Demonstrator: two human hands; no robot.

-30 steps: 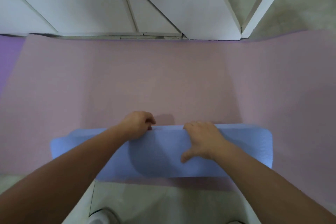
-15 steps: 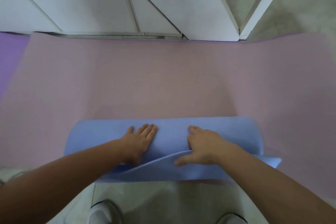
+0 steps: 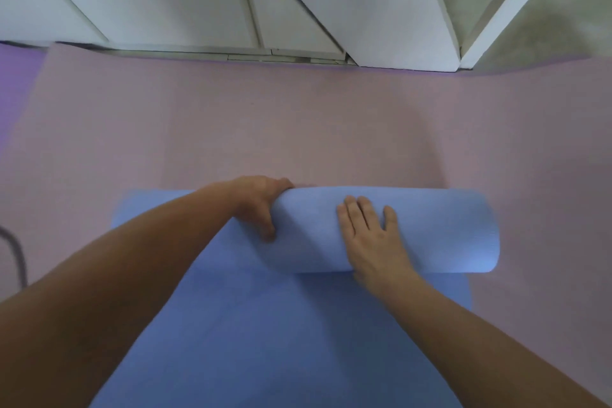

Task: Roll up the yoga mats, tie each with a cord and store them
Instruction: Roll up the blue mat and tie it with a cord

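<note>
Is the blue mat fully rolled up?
No, the blue mat is only partly rolled: a wide flat stretch of it lies unrolled on the near side of the roll.

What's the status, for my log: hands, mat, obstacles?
Left hand grips blue mat; right hand flat on it. Mat partly rolled, lying on pink mat. Nothing blocking; no cord in view.

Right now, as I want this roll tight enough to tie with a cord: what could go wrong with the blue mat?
1. The left hand, gripping, and the right hand, lying flat, both sit near the middle of the blue roll; its unheld ends may slacken or telescope.
2. The roll lies on the pink mat, which might drag or bunch if the roll is pushed.
</note>
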